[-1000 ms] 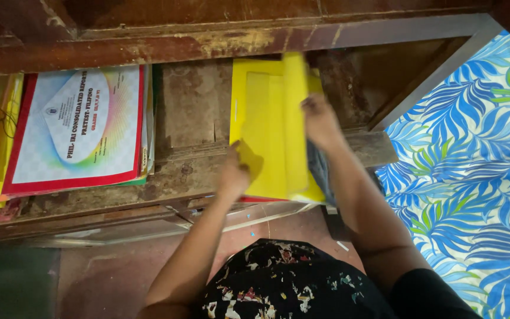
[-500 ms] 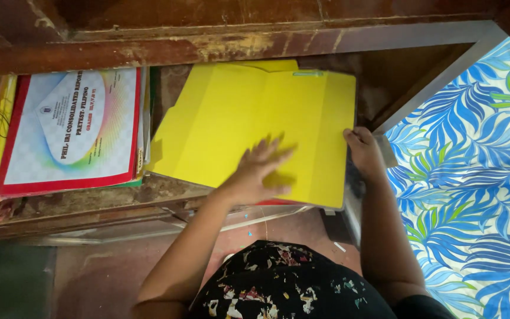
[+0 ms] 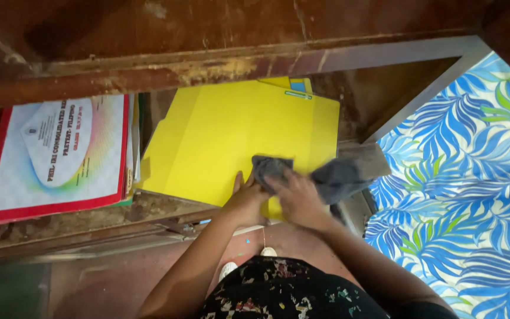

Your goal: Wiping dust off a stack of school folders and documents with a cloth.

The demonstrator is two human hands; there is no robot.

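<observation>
A yellow folder (image 3: 231, 136) lies flat on a worn wooden shelf (image 3: 166, 207), under the shelf's upper board. A grey cloth (image 3: 326, 177) rests on the folder's near right part. My right hand (image 3: 299, 198) grips the cloth and presses it onto the folder. My left hand (image 3: 246, 198) lies beside it at the folder's near edge, its fingers touching the cloth's left end and the folder. More yellow sheets (image 3: 287, 82) with a blue tab stick out behind the folder.
A stack of papers topped by a red-bordered printed booklet (image 3: 57, 153) lies at the left of the shelf. A blue and green leaf-patterned fabric (image 3: 467, 195) covers the right side. A reddish floor (image 3: 119, 283) lies below.
The folder was folded upright a second ago, then opened flat. Both hands moved to its near edge, and the grey cloth now sits under my right hand on the folder.
</observation>
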